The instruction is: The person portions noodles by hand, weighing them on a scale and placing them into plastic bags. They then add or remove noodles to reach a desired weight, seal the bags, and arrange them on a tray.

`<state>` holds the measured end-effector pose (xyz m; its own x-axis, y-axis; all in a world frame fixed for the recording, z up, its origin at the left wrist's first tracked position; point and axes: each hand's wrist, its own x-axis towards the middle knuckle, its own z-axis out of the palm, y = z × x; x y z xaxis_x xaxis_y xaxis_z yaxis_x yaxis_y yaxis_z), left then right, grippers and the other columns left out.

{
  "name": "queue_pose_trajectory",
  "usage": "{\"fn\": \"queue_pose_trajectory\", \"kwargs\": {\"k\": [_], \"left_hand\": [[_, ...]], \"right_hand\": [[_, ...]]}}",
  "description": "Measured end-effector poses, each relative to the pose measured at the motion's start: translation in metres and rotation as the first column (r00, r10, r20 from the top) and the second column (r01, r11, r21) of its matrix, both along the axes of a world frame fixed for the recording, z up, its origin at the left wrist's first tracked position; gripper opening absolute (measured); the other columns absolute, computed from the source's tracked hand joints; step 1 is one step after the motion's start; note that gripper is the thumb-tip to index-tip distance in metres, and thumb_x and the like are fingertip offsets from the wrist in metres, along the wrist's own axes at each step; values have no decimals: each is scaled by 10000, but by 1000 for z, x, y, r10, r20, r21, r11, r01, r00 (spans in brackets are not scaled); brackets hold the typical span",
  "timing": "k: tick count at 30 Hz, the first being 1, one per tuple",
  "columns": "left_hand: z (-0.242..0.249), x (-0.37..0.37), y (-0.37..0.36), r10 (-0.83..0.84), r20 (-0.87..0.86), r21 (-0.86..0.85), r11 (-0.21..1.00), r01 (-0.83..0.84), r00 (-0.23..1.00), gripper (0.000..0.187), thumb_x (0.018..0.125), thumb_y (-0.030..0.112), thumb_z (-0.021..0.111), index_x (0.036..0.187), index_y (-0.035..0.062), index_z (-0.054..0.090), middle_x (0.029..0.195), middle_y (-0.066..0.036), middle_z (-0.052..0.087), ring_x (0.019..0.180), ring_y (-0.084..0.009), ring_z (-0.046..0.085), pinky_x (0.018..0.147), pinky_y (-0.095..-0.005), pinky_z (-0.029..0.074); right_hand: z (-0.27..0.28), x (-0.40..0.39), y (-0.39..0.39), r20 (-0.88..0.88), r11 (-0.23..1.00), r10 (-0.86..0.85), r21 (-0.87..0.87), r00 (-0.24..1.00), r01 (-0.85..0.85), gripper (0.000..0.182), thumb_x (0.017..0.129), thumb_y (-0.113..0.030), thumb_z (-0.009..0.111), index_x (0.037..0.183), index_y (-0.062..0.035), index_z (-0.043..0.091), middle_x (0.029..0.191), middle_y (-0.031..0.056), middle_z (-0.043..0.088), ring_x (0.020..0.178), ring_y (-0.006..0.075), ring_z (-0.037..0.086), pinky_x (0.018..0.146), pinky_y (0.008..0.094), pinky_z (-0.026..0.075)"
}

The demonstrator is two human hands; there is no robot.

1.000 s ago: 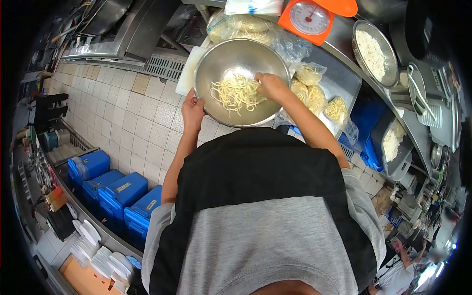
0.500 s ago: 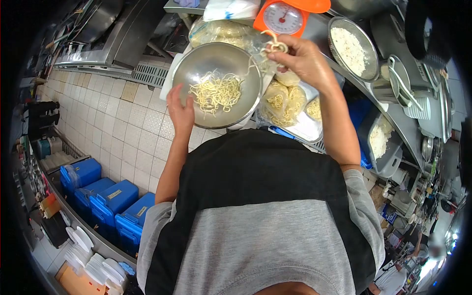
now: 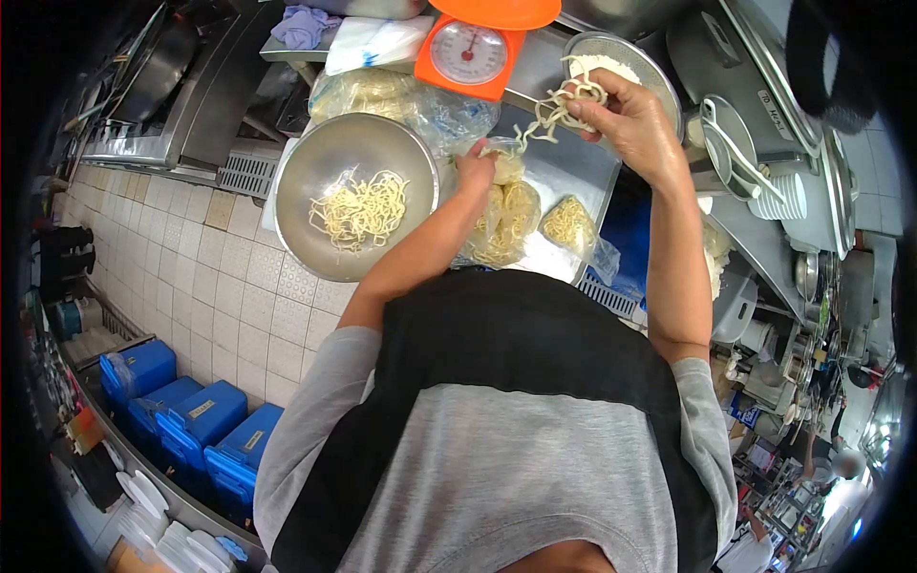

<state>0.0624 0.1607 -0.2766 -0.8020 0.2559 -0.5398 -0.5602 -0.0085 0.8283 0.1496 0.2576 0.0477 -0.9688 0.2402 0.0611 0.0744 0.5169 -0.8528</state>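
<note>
Pale noodles (image 3: 546, 117) dangle from my right hand (image 3: 632, 126), whose fingers are pinched on them above the metal worktop. My left hand (image 3: 475, 170) has its fingers closed on the top of a clear plastic bag (image 3: 504, 160); the fingertips are partly hidden. Below that hand lie more bagged noodles (image 3: 511, 218). Left of it, a large steel bowl (image 3: 304, 196) contains a loose heap of noodles (image 3: 361, 208). A smaller tied bag of noodles (image 3: 567, 227) rests on the tray to the right.
An orange kitchen scale (image 3: 468, 53) stands behind the bags. Beside it are white plastic bags (image 3: 377, 43) and a purple cloth (image 3: 304, 27). A strainer (image 3: 654, 72) of white food sits at the back right. Blue lidded bins (image 3: 201, 420) line the left.
My left hand has left the bowl's rim and moved right onto the plastic bag. My right hand, still holding noodles, has shifted right. The view has moved, too.
</note>
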Motion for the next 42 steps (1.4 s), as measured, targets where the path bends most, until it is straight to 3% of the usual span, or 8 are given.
{"fn": "queue_pose_trajectory", "kwargs": {"k": [4, 6, 11, 18, 20, 27, 38, 42], "left_hand": [[-25, -20, 10, -84, -170, -97, 993, 68, 982, 420, 795, 145, 624, 1189, 10, 575, 1304, -260, 468, 1154, -359, 483, 1044, -382, 322], [6, -12, 1, -285, -378, -511, 858, 59, 881, 459, 750, 108, 632, 1197, 23, 576, 1339, -253, 430, 1152, -379, 472, 1050, -387, 325], [45, 4, -12, -332, -501, -475, 877, 67, 799, 538, 717, 35, 579, 1251, 3, 524, 1369, -223, 411, 1223, -349, 433, 1060, -360, 319], [44, 13, -29, -444, -634, -495, 862, 109, 634, 643, 698, -8, 554, 1328, -2, 427, 1376, -225, 396, 1270, -337, 400, 1038, -358, 354], [49, 18, -32, -445, -631, -492, 863, 115, 636, 654, 696, -3, 554, 1335, -7, 413, 1371, -229, 400, 1270, -342, 397, 1038, -358, 353], [47, 31, -24, -453, -658, -485, 866, 121, 601, 634, 707, -8, 518, 1330, -34, 400, 1370, -240, 384, 1269, -363, 385, 1033, -362, 355], [139, 42, -159, -586, -564, -338, 806, 485, 581, 330, 794, -4, 540, 1118, 0, 598, 1149, -149, 551, 972, -259, 581, 745, -306, 501], [134, 25, -256, -449, -605, -459, 871, 173, 658, 295, 760, 13, 591, 1048, 62, 631, 1126, -151, 567, 1040, -311, 555, 891, -359, 443]], "right_hand": [[-28, -9, 7, 84, 998, -54, 33, 995, 52, 189, 840, -166, 657, 977, -36, 644, 708, 38, 629, 593, 81, 567, 551, 249, 486], [-40, -15, 7, 89, 987, -54, 157, 995, 40, 165, 838, -159, 650, 949, -36, 641, 681, 61, 611, 570, 91, 562, 552, 266, 481], [-96, -31, 12, 94, 952, 2, 305, 996, -30, 189, 779, -143, 653, 933, -34, 635, 918, 216, 632, 861, 388, 596, 768, 429, 467], [-213, -57, 17, 324, 993, 34, 98, 945, -69, 225, 773, -200, 645, 938, -47, 647, 892, 210, 652, 861, 371, 623, 762, 413, 482], [-240, -64, 15, 380, 999, 27, 33, 924, -43, 229, 791, -193, 650, 952, -31, 630, 810, 153, 664, 750, 227, 657, 689, 343, 506], [-259, -60, 27, 529, 788, -41, 538, 847, -298, 329, 746, -116, 578, 1054, -10, 623, 1023, 243, 626, 976, 374, 609, 849, 457, 480], [-184, -74, -79, -59, 870, 260, 447, 964, -207, 147, 826, -143, 531, 864, -50, 638, 895, 184, 642, 827, 345, 634, 704, 453, 507], [-215, -96, -159, 168, 725, 384, 554, 908, -410, 186, 833, -118, 494, 889, -23, 643, 889, 201, 641, 826, 346, 642, 717, 451, 506]]}}
